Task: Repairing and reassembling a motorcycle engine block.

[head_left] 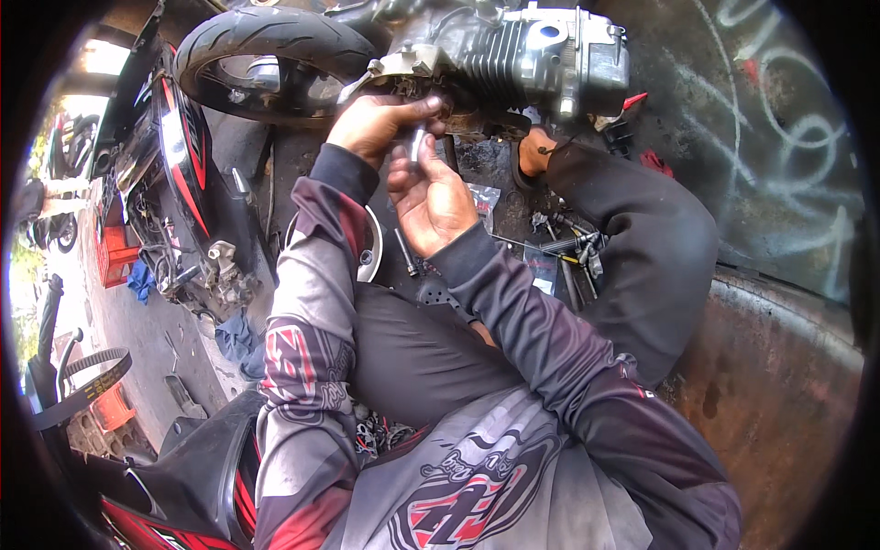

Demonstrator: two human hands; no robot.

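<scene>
In front of me is a scooter engine point(500, 64) with a finned cylinder, and a tyre point(275, 32) is joined at its left. My left hand point(371, 126) reaches up under the engine's metal bracket point(408, 66). Its fingers are pinched together there, and whatever lies between them is hidden. Just below, my right hand point(434, 203) has its palm turned up. Thumb and curled fingers grip a small, shiny metal cylinder point(417, 144), held upright close to the left fingertips. Its exact kind does not show.
Hand tools point(573, 246) lie in a heap by my right leg, near a long bolt-like piece point(406, 252). Black-and-red scooter body panels point(186, 151) stand at the left, with blue rags point(236, 341) and a red crate point(115, 252). A rusty metal sheet point(761, 376) rises at the right.
</scene>
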